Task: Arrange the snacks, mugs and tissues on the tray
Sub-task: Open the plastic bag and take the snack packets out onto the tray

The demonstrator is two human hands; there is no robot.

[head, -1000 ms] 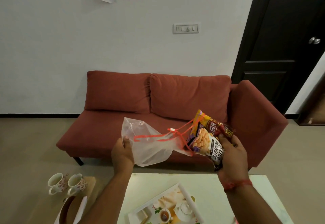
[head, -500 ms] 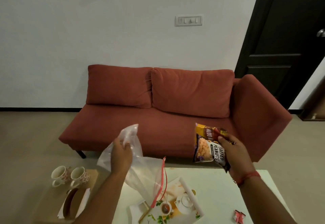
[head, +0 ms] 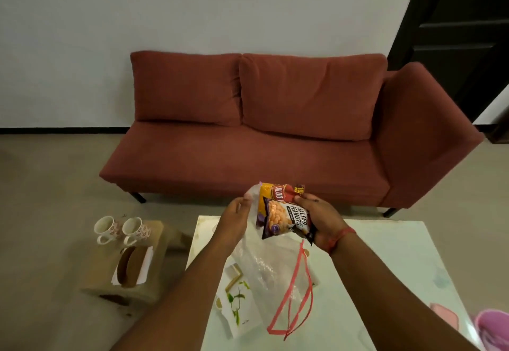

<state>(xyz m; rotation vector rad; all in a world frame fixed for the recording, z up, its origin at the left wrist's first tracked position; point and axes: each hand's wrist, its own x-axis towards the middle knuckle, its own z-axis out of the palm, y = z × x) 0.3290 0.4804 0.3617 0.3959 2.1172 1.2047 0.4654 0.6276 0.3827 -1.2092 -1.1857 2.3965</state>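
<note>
My right hand (head: pixel 319 221) grips two snack packets above the far edge of the table: a dark salted peanuts packet (head: pixel 281 220) and an orange-red aloo packet (head: pixel 279 191) behind it. My left hand (head: pixel 234 220) is just left of them and pinches the top of a clear plastic bag (head: pixel 272 273) with red drawstrings. The bag hangs down and drapes over the white tray (head: pixel 238 306) with a leaf print, hiding most of it. Two flowered mugs (head: pixel 106 226) (head: pixel 135 229) and a tissue box (head: pixel 132 266) sit on a brown stool to the left.
The white table (head: pixel 385 268) stretches to the right of the tray. The brown stool (head: pixel 154 282) stands on the floor at the table's left. A red sofa (head: pixel 275 136) is close behind the table. Something pink (head: pixel 493 326) lies at the table's near right corner.
My hands have come together. The left hand brought the plastic bag right, next to the packets, and the bag now lies over the tray. The view has tilted down.
</note>
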